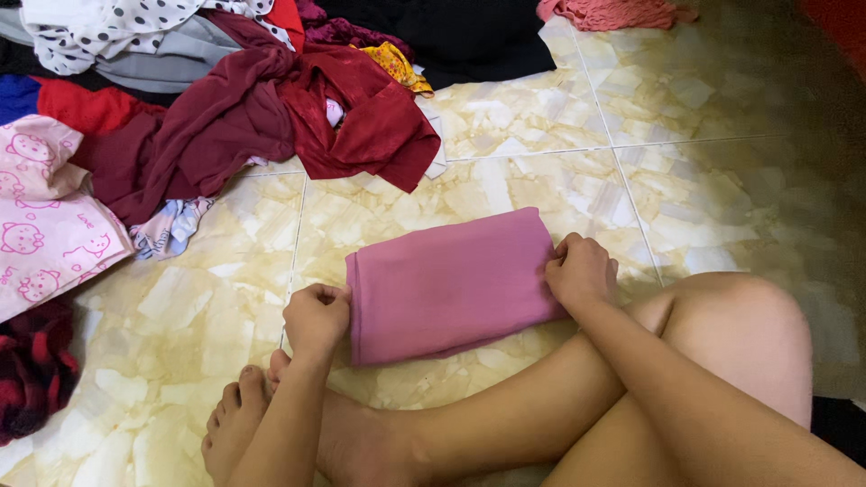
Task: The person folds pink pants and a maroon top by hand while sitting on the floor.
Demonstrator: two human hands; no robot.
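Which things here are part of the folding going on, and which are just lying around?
In hand: folded pink cloth, left hand gripping its left edge, right hand gripping its right edge.

Lying about: dark red garments, pink cartoon-print fabric, polka-dot cloth, yellow patterned piece, tiled floor.

You are looking down at a tiled floor (541,117), glossy cream and yellow marble pattern with thin grey grout lines crossing it. Light falls brightest on the tiles at the middle, while the right side and far right corner lie in shadow. Along the top and left edges you see a heap of clothes (225,117) spread over the tiles: dark red, black, spotted white, pink print. No walls or windows show.
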